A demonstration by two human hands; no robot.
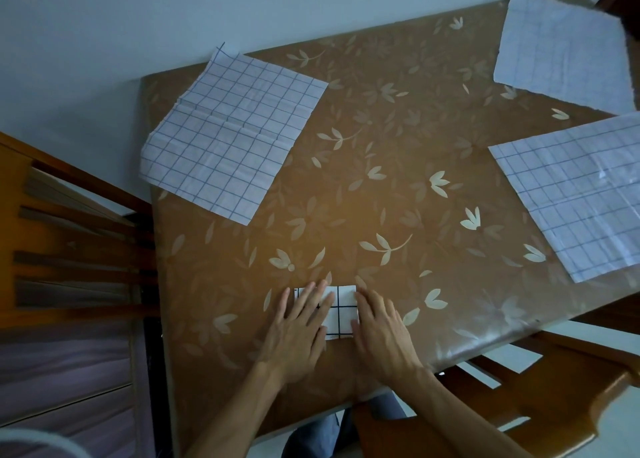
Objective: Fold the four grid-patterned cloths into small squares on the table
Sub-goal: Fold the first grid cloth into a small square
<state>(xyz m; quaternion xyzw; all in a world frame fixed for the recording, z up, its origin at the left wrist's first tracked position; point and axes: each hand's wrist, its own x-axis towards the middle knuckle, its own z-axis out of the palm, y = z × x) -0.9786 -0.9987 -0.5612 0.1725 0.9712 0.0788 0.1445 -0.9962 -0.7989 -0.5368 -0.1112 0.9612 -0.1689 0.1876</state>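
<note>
A small folded white cloth with a dark grid lies near the table's front edge. My left hand rests flat on its left half, fingers spread. My right hand lies flat against its right edge, fingers together. Neither hand grips it. Three unfolded grid cloths lie spread out: one at the back left, one at the back right corner, one at the right edge.
The table has a brown covering with pale leaf prints. Wooden chairs stand at the left and at the lower right. My knees show below the front edge. A pale wall lies beyond the table.
</note>
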